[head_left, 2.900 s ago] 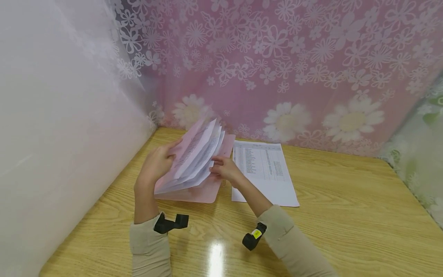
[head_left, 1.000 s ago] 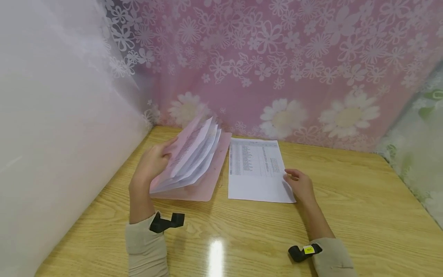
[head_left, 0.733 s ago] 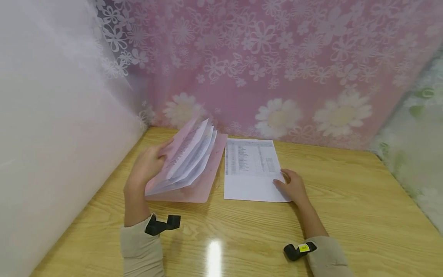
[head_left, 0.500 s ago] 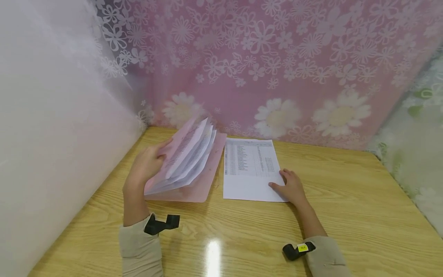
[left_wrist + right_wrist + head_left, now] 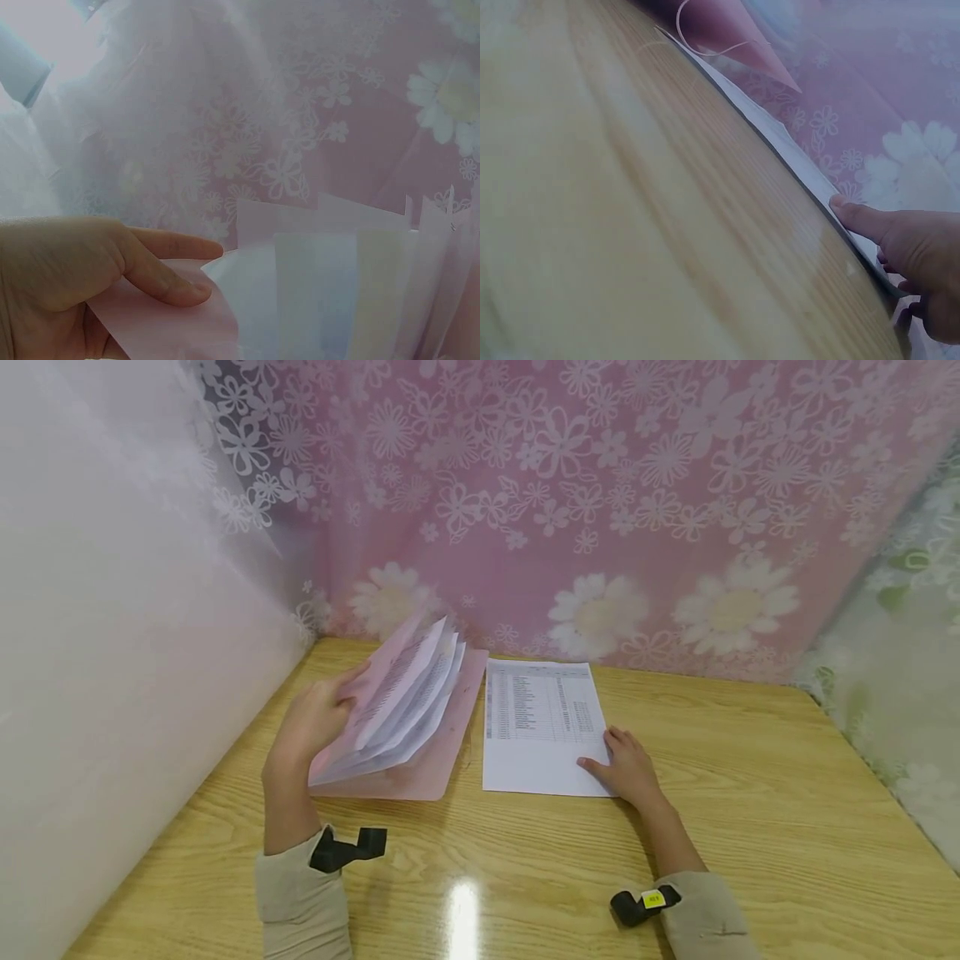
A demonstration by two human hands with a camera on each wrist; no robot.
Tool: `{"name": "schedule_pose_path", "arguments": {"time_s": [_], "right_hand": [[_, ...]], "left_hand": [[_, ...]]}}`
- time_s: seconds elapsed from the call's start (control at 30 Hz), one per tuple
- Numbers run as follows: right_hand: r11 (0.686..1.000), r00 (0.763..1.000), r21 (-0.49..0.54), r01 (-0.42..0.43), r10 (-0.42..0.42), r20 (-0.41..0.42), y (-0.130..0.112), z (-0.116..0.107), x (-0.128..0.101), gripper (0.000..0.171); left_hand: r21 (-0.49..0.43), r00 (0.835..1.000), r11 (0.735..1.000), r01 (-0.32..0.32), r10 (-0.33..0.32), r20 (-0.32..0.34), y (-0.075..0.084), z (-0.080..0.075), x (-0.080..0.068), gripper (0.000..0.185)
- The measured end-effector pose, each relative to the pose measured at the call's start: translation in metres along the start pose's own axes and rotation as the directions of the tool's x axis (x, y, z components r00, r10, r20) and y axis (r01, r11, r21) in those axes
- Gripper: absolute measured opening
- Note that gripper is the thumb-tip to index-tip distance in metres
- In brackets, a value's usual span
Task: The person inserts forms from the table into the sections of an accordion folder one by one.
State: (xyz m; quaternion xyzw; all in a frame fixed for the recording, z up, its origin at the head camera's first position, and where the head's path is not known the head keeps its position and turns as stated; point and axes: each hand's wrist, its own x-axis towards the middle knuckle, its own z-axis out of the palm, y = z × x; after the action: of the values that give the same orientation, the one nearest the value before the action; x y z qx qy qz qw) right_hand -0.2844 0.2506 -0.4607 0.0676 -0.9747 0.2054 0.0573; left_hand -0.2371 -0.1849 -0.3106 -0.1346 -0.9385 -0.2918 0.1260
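A pink folder (image 5: 459,743) stands partly open on the table's left, several white printed sheets (image 5: 420,718) fanned inside. My left hand (image 5: 309,727) holds its raised cover by the left edge. In the left wrist view the thumb of that hand (image 5: 97,281) lies on the near face of the pink cover (image 5: 176,319). A loose printed sheet (image 5: 536,764) lies flat to the folder's right. My right hand (image 5: 632,772) grips its right edge, thumb over the top face. In the right wrist view the sheet (image 5: 780,146) appears edge-on, with the hand (image 5: 919,255) at its near end.
A wooden table (image 5: 765,802) carries everything. A pink flowered curtain (image 5: 637,502) hangs behind its far edge. White sheeting (image 5: 127,635) closes the left side, and a green-flowered panel (image 5: 900,693) stands at the right.
My right hand has gone from the folder's sheets to the loose sheet's right edge, its thumb sliding left onto the page. The left hand keeps holding the cover; the view has shifted slightly.
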Motion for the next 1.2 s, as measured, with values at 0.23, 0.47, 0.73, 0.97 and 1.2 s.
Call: {"name": "schedule_pose_path", "arguments": {"time_s": [0.23,0.47,0.73,0.97,1.2], "right_hand": [[0.999,0.999,-0.023,-0.040,0.040,0.007,-0.008,-0.001,-0.004,0.077],[0.993,0.994,0.038,-0.110,0.111,-0.023,-0.009,-0.002,-0.004,0.079],[0.988,0.987,0.077,-0.135,0.140,-0.073,-0.013,-0.004,-0.003,0.076],[0.978,0.982,0.137,-0.157,0.169,-0.082,-0.017,-0.005,-0.004,0.068],[0.937,0.965,0.292,-0.191,0.234,-0.122,-0.014,-0.005,-0.004,0.050]], "left_hand": [[0.001,1.000,1.000,-0.012,0.012,-0.012,0.000,0.001,0.000,0.052],[-0.007,1.000,1.000,-0.006,0.006,-0.007,-0.001,0.001,-0.001,0.053],[0.000,1.000,1.000,-0.005,0.005,-0.009,0.000,0.000,-0.001,0.052],[-0.001,1.000,1.000,-0.008,0.008,-0.006,0.000,0.000,0.000,0.054],[0.002,1.000,1.000,-0.019,0.019,-0.013,-0.001,0.001,0.001,0.053]]}}
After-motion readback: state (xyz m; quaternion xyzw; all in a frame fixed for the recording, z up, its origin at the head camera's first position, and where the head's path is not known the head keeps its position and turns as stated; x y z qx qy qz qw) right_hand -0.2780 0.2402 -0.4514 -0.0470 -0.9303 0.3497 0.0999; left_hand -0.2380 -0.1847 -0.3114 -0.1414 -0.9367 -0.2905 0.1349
